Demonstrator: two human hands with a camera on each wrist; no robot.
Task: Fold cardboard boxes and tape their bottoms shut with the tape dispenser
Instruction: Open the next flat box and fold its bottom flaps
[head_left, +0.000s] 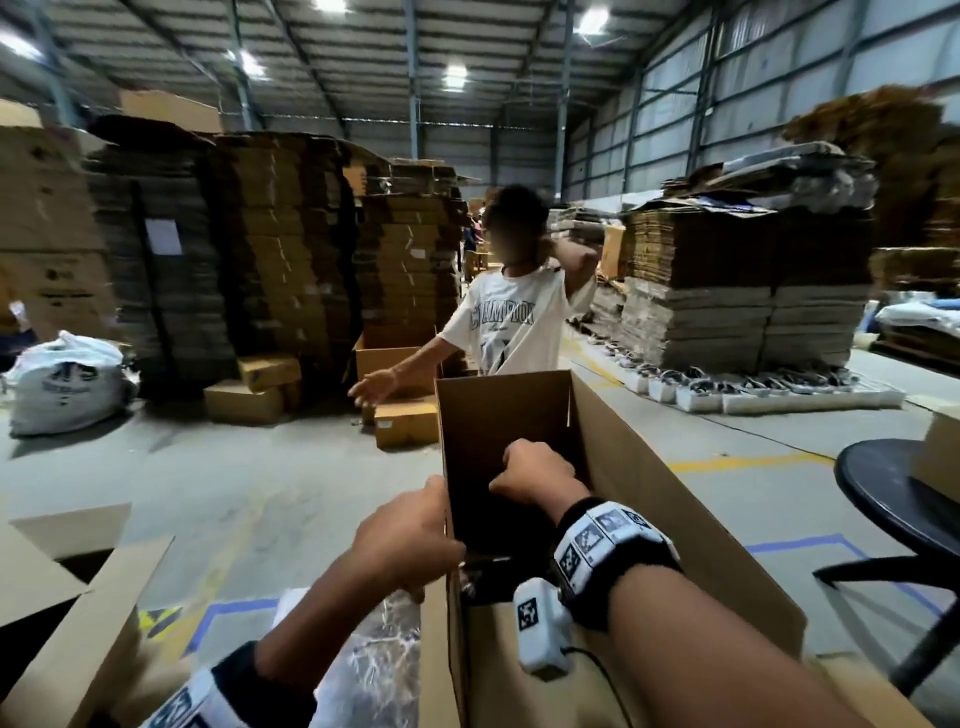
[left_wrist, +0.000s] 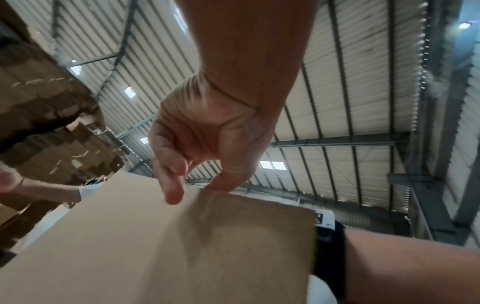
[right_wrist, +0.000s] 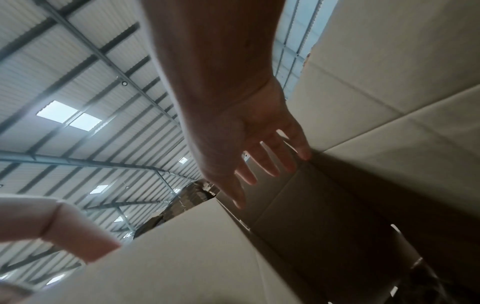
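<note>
Left hand (head_left: 402, 540) pinches the open cardboard box (head_left: 670, 499) by its left wall; my right hand (head_left: 537, 473) reaches inside, fingers spread, grasping nothing.

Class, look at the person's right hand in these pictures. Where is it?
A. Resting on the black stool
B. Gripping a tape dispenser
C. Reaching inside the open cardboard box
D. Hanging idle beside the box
C: the right hand reaches down inside the open cardboard box, while the left hand pinches the box's left wall.
</note>
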